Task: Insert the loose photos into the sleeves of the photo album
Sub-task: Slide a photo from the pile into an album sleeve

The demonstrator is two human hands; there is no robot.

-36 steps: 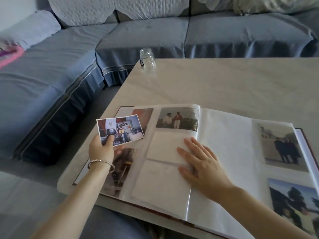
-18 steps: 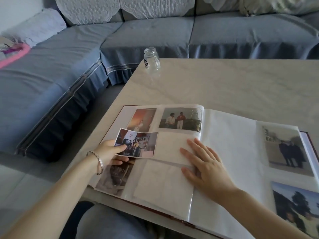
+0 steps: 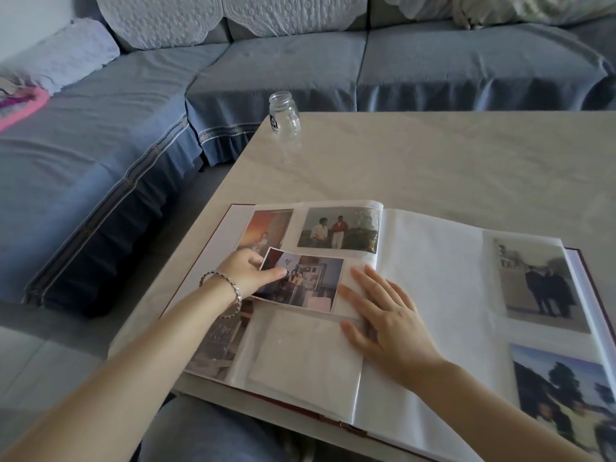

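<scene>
We pinch loose photo (image 3: 301,283) with left hand (image 3: 246,273) on album (image 3: 433,288) page; right hand (image 3: 390,325) flat at photo's 3 o'clock; glass jar (image 3: 284,116) at 12 o'clock.

Soft, cool daylight lights the scene evenly and rather dimly, with low contrast. The right hand (image 3: 390,323) casts only a faint shadow on the album (image 3: 433,278) page. A dull sheen lies on the top plastic sleeve (image 3: 368,221). The wide lens bows the sofa (image 3: 273,71) and table (image 3: 433,161) edges; the forearms at the bottom look soft.
</scene>
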